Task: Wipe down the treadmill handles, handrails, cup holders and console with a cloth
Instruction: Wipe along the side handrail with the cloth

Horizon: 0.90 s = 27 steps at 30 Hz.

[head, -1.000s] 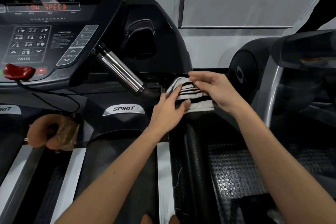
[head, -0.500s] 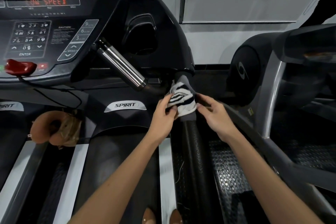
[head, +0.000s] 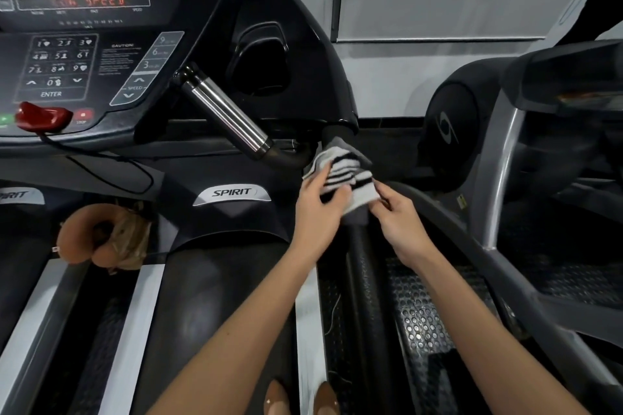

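1. Gripping the left edge of the white, black-striped cloth (head: 344,175), the left hand (head: 317,209) curls its fingers over the fabric.
2. That cloth drapes over the top end of the black padded handrail (head: 367,280) — a rail whose long axis runs back toward the person.
3. Pinching the cloth's right corner, the right hand (head: 401,219) sits equally near — a pull bodyward along the rail seems next.
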### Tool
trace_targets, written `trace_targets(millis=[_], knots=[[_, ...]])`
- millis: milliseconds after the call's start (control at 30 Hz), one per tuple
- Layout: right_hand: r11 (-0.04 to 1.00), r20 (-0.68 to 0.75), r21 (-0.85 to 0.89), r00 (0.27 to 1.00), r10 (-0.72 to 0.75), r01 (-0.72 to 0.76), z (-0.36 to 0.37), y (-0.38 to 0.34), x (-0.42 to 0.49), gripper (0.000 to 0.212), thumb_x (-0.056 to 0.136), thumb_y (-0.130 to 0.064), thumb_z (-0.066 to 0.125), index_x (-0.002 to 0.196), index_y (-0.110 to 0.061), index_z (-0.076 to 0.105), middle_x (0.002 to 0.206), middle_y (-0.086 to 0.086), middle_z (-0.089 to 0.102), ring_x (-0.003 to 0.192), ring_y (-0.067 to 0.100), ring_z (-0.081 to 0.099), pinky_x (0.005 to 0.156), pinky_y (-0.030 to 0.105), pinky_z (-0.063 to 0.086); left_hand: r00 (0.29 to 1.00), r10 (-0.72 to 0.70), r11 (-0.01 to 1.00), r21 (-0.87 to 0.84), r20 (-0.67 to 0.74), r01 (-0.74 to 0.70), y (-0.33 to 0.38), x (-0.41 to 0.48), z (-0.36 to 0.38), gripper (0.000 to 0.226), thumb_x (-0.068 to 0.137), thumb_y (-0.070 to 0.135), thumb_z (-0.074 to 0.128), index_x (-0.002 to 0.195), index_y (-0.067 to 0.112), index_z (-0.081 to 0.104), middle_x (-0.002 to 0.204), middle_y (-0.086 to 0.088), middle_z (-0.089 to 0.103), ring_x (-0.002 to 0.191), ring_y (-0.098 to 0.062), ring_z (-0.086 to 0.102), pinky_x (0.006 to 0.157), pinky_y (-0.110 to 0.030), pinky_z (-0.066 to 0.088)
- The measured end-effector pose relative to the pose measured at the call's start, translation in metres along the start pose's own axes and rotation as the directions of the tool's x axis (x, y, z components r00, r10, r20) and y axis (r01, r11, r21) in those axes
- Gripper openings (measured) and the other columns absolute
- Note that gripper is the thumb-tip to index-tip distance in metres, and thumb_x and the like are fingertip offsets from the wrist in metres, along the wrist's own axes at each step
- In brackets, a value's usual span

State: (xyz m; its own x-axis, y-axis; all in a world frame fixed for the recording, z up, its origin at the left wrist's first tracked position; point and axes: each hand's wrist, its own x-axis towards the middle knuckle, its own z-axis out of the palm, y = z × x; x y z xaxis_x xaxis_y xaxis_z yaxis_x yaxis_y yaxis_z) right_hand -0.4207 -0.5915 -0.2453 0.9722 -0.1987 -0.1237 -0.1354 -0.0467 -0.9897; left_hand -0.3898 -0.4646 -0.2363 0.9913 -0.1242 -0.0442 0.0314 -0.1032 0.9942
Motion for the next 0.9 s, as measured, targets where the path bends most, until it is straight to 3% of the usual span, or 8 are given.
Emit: trace_targets(millis=[100, 200, 300, 400, 533, 667, 767, 900], knots=[[1.0, 0.017, -0.014, 1.0, 0.021, -0.021, -0.003, 0.002, -0.005, 0.04, 0.095, -0.007, 0.048, 0.134, -0.015, 0.047, 0.135, 0.001, 0.053, 0.121, 0.011, 0.052, 0.105, 0.029, 0.041, 0.989, -0.148, 0.954, -0.263, -0.007, 0.141, -0.004, 0.003, 0.0, 0.018, 0.093, 0.017, 0.054, 0.108, 0.019, 0.064, 0.102, 0.001, 0.068, 0.095, -0.01, 0.063, 0.087, -0.024, 0.051], [0.998, 0.038, -0.03, 0.998, 0.047, -0.046, -0.005, 0.003, -0.012, 0.041, 0.096, -0.013, 0.047, 0.136, -0.022, 0.045, 0.134, -0.006, 0.051, 0.115, 0.005, 0.055, 0.098, 0.022, 0.045, 0.916, -0.398, 0.8, -0.471, 0.046, 0.371, -0.019, -0.007, -0.002, 0.023, 0.096, 0.014, 0.048, 0.113, 0.014, 0.062, 0.094, -0.005, 0.071, 0.086, -0.017, 0.067, 0.077, -0.031, 0.054], [0.998, 0.041, -0.012, 0.997, 0.063, -0.062, -0.005, 0.004, -0.016, 0.041, 0.097, -0.014, 0.045, 0.136, -0.024, 0.045, 0.132, -0.007, 0.053, 0.111, 0.003, 0.056, 0.098, 0.022, 0.045, 0.842, -0.513, 0.692, -0.501, 0.166, 0.52, -0.04, -0.033, -0.007, 0.026, 0.098, 0.009, 0.042, 0.111, 0.016, 0.063, 0.087, -0.006, 0.072, 0.071, -0.018, 0.068, 0.064, -0.031, 0.055], [0.998, 0.035, -0.009, 0.997, 0.068, -0.068, -0.006, 0.004, -0.019, 0.04, 0.097, -0.014, 0.045, 0.136, -0.024, 0.044, 0.129, -0.009, 0.054, 0.106, -0.001, 0.057, 0.091, 0.018, 0.046, 0.837, -0.499, 0.716, -0.436, 0.226, 0.545, -0.056, -0.061, -0.015, 0.031, 0.095, -0.002, 0.041, 0.114, 0.01, 0.062, 0.081, -0.008, 0.069, 0.065, -0.019, 0.056, 0.06, -0.033, 0.044], [0.997, 0.029, -0.005, 0.997, 0.074, -0.074, -0.006, 0.005, -0.022, 0.04, 0.097, -0.011, 0.045, 0.135, -0.024, 0.046, 0.109, -0.017, 0.061, 0.088, -0.012, 0.062, 0.075, 0.008, 0.048, 0.916, -0.373, 0.847, -0.347, 0.15, 0.402, -0.05, -0.078, -0.019, 0.036, 0.087, -0.018, 0.037, 0.106, 0.002, 0.061, 0.056, 0.008, 0.06, 0.044, -0.002, 0.048, 0.043, -0.014, 0.037], [0.996, 0.019, 0.033, 0.996, 0.083, -0.083, -0.005, 0.007, -0.022, 0.04, 0.097, -0.005, 0.043, 0.134, -0.018, 0.047, 0.104, -0.013, 0.063, 0.084, -0.013, 0.062, 0.069, 0.007, 0.048, 0.992, -0.12, 0.977, -0.174, 0.041, 0.125, -0.028, -0.07, -0.013, 0.039, 0.087, 0.006, 0.061, 0.126, 0.012, 0.057, 0.116, 0.005, 0.065, 0.099, 0.003, 0.061, 0.084, -0.011, 0.047], [0.996, 0.015, 0.034, 0.997, 0.077, -0.078, -0.004, 0.006, -0.023, 0.038, 0.095, -0.004, 0.047, 0.131, -0.014, 0.05, 0.112, -0.002, 0.064, 0.092, -0.004, 0.062, 0.071, 0.009, 0.049, 0.998, 0.012, 1.0, 0.015, 0.054, -0.013, -0.012, -0.052, -0.007, 0.049, 0.085, 0.011, 0.065, 0.132, 0.017, 0.051, 0.128, 0.019, 0.047, 0.106, 0.024, 0.044, 0.09, 0.002, 0.032], [0.997, 0.023, 0.027, 0.997, 0.078, -0.079, -0.005, 0.006, -0.025, 0.04, 0.096, -0.008, 0.046, 0.135, -0.018, 0.047, 0.118, -0.01, 0.057, 0.098, -0.007, 0.056, 0.079, 0.008, 0.047, 0.962, -0.249, 0.915, -0.299, 0.113, 0.272, -0.02, -0.051, -0.009, 0.026, 0.094, 0.022, 0.054, 0.119, 0.02, 0.06, 0.111, 0.0, 0.069, 0.104, -0.016, 0.065, 0.093, -0.034, 0.05]])
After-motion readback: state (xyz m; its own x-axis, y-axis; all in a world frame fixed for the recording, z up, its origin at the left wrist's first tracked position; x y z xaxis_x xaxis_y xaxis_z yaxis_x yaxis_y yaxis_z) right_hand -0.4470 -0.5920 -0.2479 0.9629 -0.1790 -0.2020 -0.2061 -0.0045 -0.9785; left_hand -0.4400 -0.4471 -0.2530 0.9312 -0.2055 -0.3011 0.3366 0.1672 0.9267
